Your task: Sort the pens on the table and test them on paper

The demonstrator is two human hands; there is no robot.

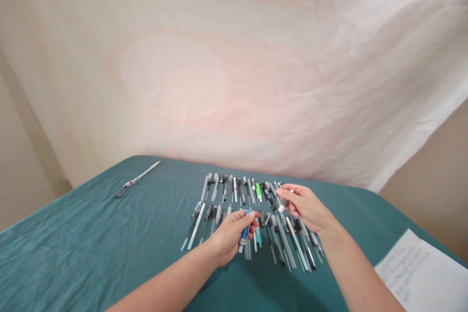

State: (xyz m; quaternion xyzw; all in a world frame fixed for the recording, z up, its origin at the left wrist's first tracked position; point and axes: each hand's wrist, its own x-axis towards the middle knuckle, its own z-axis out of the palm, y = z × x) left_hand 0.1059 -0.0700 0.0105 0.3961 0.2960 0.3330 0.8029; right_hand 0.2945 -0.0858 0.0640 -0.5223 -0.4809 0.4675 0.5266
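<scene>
Well out to the left of both grips, and farther off than the left one, a lone slim pen lies slantwise on the green cloth. Nearer to the left grip, on its left side, a pale pen lies in the near row of pens; the far row of pens runs beyond both grips. The left hand pinches a blue pen between thumb and fingers, tilted above the near row. Just right of that grip, a teal pen shows low down, while a bright green pen lies beyond, between the two hands. The right hand pinches a thin dark stick at its upper end, slanting down and left; a small white piece sits just under the fingers, too blurred to name. More pens of the near row lie below this grip. Farther right, beyond the forearm, lies white paper with blurred writing.
</scene>
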